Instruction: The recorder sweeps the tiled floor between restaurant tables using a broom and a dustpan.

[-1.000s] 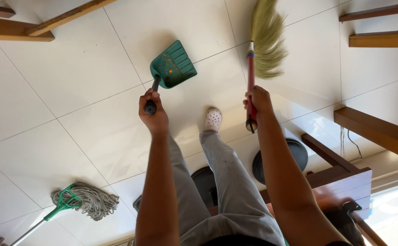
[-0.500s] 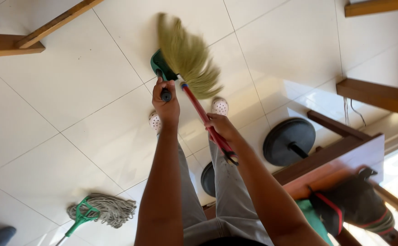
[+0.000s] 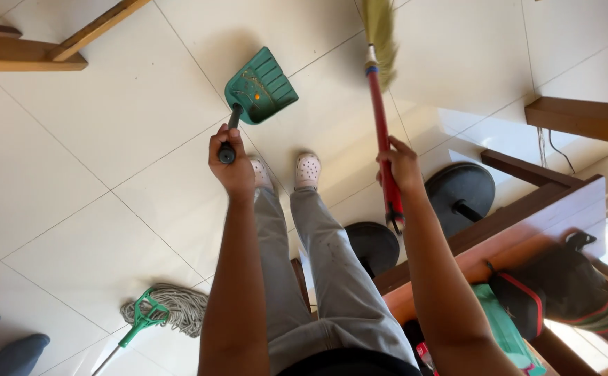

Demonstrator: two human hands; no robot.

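Note:
My left hand [image 3: 231,166] grips the dark handle of a green dustpan [image 3: 260,87], whose scoop rests on the white tiled floor [image 3: 74,139] ahead of my feet with some dust in it. My right hand [image 3: 401,163] holds the red handle of a straw broom [image 3: 379,104]; its bristles [image 3: 379,28] reach the top edge of the view, to the right of the dustpan and apart from it. My two feet in white clogs [image 3: 308,169] stand between the hands.
A green-framed string mop [image 3: 168,310] lies on the floor at lower left. Wooden furniture legs [image 3: 25,56] stand at upper left, a wooden table [image 3: 519,230] with a dark bag [image 3: 561,285] at right, round black bases [image 3: 460,188] beneath it. Another person's feet [image 3: 4,345] show at bottom left.
The broom has swung from over the dustpan back out to the right and upright. The dustpan scoop is uncovered again. My feet have come together.

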